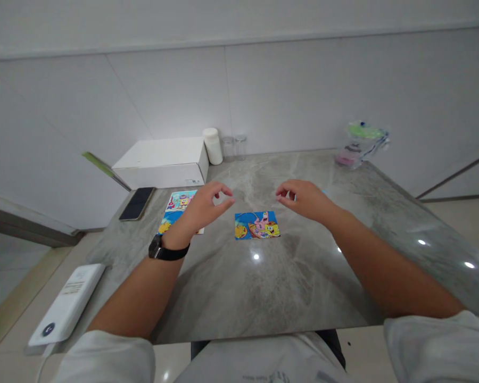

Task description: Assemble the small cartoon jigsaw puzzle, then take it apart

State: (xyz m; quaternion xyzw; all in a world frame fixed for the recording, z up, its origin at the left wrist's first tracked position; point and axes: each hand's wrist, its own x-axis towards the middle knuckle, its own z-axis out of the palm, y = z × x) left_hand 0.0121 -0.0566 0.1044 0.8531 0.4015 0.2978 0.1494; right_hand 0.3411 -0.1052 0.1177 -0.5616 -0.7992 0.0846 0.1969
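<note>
A cartoon picture puzzle [257, 225], blue with pink and yellow figures, lies flat on the grey marbled table [271, 287] in front of me. Above its left side hovers my left hand [212, 203], thumb and fingers apart in a curve, holding nothing. My right hand [299, 197] hovers beyond the puzzle's right corner, fingers curled loosely with a gap to the thumb, also without anything in it. Cartoon picture sheets [179, 201] lie at the left, partly covered by my left hand and wrist. A small blue bit [324, 192] peeks out behind my right wrist.
A white box [159, 159], a white bottle [213, 146] and two clear glass jars [234, 148] stand along the wall. At the left are a phone [137, 204] and a white corded device [67, 303]. A clear plastic bag [361, 144] sits at the back right.
</note>
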